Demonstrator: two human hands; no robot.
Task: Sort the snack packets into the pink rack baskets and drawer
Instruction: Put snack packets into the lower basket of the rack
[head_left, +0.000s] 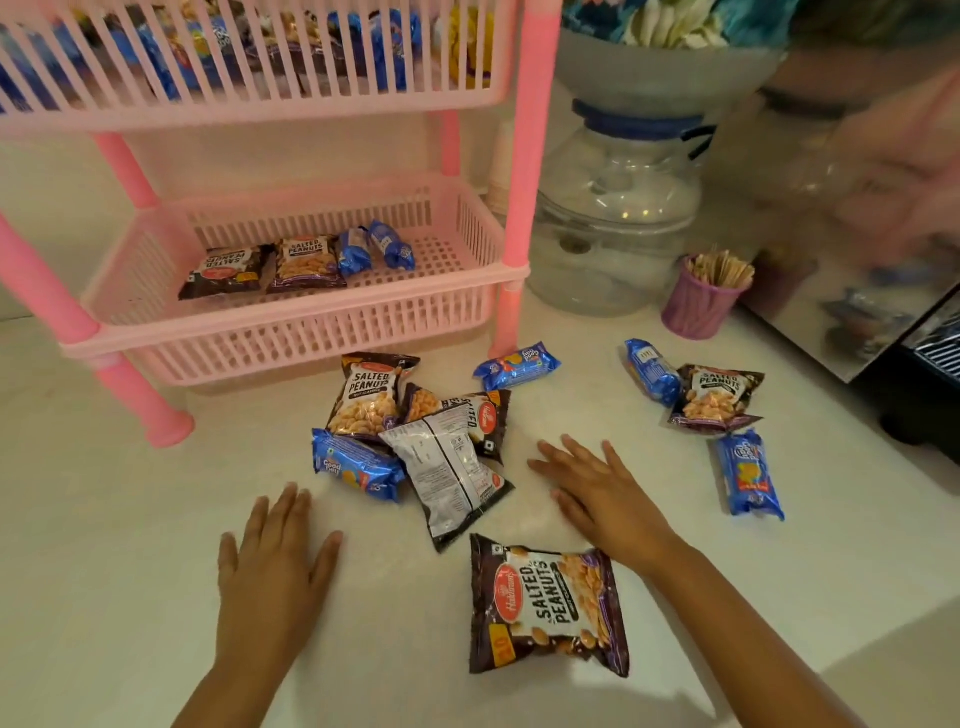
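The fingers of the left hand (272, 558) are spread and lie flat on the white counter (104, 519) in the lower left of the frame, and they hold nothing. The fingers of the right hand (597, 493) are also spread and flat, in the lower centre, with nothing between them. The right wrist touches or nearly touches the top corner of a salted peanuts packet (545, 603) that lies alone at the bottom centre.

Just above the hands is a loose pile (421, 431): 3 or more peanut packets, 1 of them turned back side up, and a blue biscuit packet (356, 470) at its left edge. Another blue packet (517, 365) lies near the rack foot. At the centre right there are 2 blue packets and 1 peanut packet (717, 397).

The pink rack (530, 156) fills the upper left. Its lower basket (311, 332) holds 2 peanut packets and 2 blue packets; the upper basket (249, 98) is already full of packets. I cannot see any drawer.

I think the sorting is about half done. The risk is mixing: in the pile the packets overlap, so a quick grab can lift 2 kinds together. Also, the packets are glossy and can slip from the fingers. A reach to the right group passes near the pink cup of sticks (701, 301), which may tip.
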